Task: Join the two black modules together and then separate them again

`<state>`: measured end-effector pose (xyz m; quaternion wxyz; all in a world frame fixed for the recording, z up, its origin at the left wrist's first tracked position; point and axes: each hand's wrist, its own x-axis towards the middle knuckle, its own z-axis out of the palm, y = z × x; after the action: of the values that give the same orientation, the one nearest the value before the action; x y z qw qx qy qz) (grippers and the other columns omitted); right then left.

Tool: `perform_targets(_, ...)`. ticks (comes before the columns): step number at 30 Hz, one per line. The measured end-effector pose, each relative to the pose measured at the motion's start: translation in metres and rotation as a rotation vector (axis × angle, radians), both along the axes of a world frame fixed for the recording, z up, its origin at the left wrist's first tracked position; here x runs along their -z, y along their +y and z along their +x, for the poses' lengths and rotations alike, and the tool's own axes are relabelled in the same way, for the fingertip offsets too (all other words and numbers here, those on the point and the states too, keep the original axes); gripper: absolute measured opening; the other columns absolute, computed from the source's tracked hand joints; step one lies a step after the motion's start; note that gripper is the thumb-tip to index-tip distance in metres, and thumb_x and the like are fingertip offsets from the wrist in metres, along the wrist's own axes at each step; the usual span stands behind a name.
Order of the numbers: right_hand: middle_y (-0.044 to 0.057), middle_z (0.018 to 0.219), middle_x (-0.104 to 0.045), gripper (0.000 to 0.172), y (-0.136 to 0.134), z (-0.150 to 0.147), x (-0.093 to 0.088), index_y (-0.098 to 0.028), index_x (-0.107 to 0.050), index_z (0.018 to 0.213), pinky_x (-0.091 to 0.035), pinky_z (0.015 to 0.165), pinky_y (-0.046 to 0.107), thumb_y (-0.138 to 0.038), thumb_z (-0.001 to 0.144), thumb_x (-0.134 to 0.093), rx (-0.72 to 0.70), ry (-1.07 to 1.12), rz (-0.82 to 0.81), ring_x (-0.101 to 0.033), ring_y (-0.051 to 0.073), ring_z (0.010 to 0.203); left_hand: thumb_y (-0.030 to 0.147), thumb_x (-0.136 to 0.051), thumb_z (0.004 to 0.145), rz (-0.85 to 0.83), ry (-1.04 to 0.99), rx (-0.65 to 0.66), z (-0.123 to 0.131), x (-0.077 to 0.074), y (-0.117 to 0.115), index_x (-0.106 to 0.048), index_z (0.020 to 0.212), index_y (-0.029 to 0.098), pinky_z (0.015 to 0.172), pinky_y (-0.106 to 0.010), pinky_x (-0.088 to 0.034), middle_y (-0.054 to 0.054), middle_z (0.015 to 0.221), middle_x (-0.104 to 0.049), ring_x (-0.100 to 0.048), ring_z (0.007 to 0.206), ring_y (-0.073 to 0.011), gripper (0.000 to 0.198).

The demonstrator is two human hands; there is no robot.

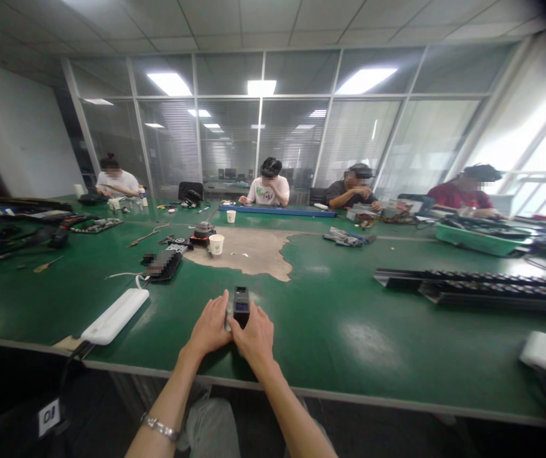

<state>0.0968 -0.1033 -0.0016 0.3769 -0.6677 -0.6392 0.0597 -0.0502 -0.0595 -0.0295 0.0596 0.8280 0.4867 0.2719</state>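
A small black box-shaped device (241, 308) with a little bluish display on its upper face stands upright over the green table near the front edge. My right hand (258, 331) is closed on it, with the thumb reaching across to the left and the fingers along its right side. My left hand (210, 326) is just left of the device, its index finger pointing forward and its thumb close to my right thumb. Between the two hands shows a small pale, translucent bit (228, 318), too small to name; the left hand's fingers seem closed around it.
A white power strip (116, 316) lies to the left, near a black device (163, 262). Beyond are a paper cup (216, 245), gloves (347, 237) and a bare brown patch. Dark metal rails (483, 289) and a green basket (485, 238) lie right. Several people sit opposite.
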Motion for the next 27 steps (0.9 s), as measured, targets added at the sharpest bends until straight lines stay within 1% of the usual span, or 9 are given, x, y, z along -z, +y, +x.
perform_targets(2,0.010,0.097,-0.069,0.034,0.002,0.000,-0.005,-0.020,-0.063,0.103,-0.042,0.086,0.033,-0.045,0.081,-0.059,-0.026,0.041,0.014,-0.061,0.026,0.102,0.033,-0.061,0.075,-0.006,0.004,0.006,0.000,-0.001,0.000,-0.017,0.149,0.013,0.115,-0.052,-0.024,-0.018,0.149,-0.037,-0.035,0.138,-0.0308,0.089)
perform_targets(4,0.006,0.092,-0.068,0.028,0.004,0.001,-0.014,-0.021,-0.063,0.098,-0.042,0.081,0.030,-0.043,0.082,-0.057,-0.059,0.091,0.043,-0.062,0.023,0.094,0.041,-0.067,0.074,-0.013,0.010,0.006,0.000,-0.003,0.000,-0.025,0.147,0.015,0.115,-0.052,-0.024,-0.017,0.148,-0.039,-0.035,0.137,-0.0318,0.088)
perform_targets(8,0.004,0.094,-0.068,0.030,0.007,0.011,-0.036,-0.022,-0.063,0.101,-0.042,0.080,0.027,-0.045,0.085,-0.053,-0.113,0.190,0.129,-0.062,0.020,0.091,0.060,-0.068,0.074,-0.017,0.032,0.006,0.000,-0.008,-0.001,-0.039,0.141,0.019,0.115,-0.053,-0.025,-0.015,0.145,-0.044,-0.038,0.136,-0.0327,0.084)
perform_targets(11,0.004,0.101,-0.067,0.034,0.007,0.028,-0.043,-0.023,-0.061,0.110,-0.042,0.084,0.027,-0.046,0.086,-0.052,-0.104,0.228,0.193,-0.061,0.019,0.095,0.067,-0.064,0.075,-0.030,0.061,0.006,0.000,-0.011,-0.002,-0.044,0.139,0.019,0.115,-0.053,-0.024,-0.016,0.146,-0.043,-0.036,0.136,-0.0337,0.082)
perform_targets(13,0.005,0.102,-0.067,0.035,0.006,0.040,-0.036,-0.022,-0.061,0.111,-0.041,0.085,0.029,-0.045,0.086,-0.052,-0.072,0.195,0.197,-0.060,0.020,0.097,0.067,-0.062,0.078,-0.037,0.076,0.006,0.000,-0.013,-0.003,-0.046,0.138,0.020,0.115,-0.053,-0.024,-0.015,0.147,-0.042,-0.035,0.137,-0.0335,0.078)
perform_targets(16,0.008,0.101,-0.067,0.036,0.005,0.056,-0.015,-0.019,-0.062,0.108,-0.041,0.086,0.031,-0.045,0.084,-0.053,-0.004,0.111,0.147,-0.060,0.023,0.098,0.063,-0.060,0.082,-0.039,0.092,0.015,0.000,-0.014,-0.005,-0.047,0.138,0.024,0.115,-0.053,-0.024,-0.012,0.148,-0.042,-0.035,0.137,-0.0322,0.069)
perform_targets(19,0.009,0.101,-0.067,0.036,0.002,0.062,0.002,-0.019,-0.063,0.107,-0.041,0.086,0.032,-0.045,0.083,-0.054,0.029,0.046,0.132,-0.060,0.024,0.100,0.062,-0.058,0.085,-0.040,0.107,0.005,0.000,-0.014,-0.005,-0.048,0.138,0.023,0.115,-0.052,-0.024,-0.012,0.148,-0.042,-0.036,0.137,-0.0318,0.067)
perform_targets(23,0.012,0.101,-0.067,0.037,0.000,0.062,0.010,-0.018,-0.063,0.107,-0.040,0.088,0.033,-0.045,0.084,-0.054,0.057,0.003,0.119,-0.059,0.026,0.103,0.063,-0.056,0.086,-0.033,0.127,-0.001,0.000,-0.014,-0.004,-0.048,0.137,0.022,0.114,-0.051,-0.025,-0.012,0.147,-0.042,-0.036,0.137,-0.0314,0.067)
perform_targets(27,0.016,0.111,-0.065,0.046,0.000,0.061,0.014,-0.015,-0.060,0.116,-0.038,0.095,0.036,-0.045,0.082,-0.056,0.090,-0.027,0.082,-0.054,0.029,0.115,0.063,-0.053,0.087,-0.037,0.135,0.004,0.000,-0.015,-0.003,-0.047,0.138,0.022,0.114,-0.051,-0.025,-0.012,0.148,-0.042,-0.036,0.137,-0.0311,0.065)
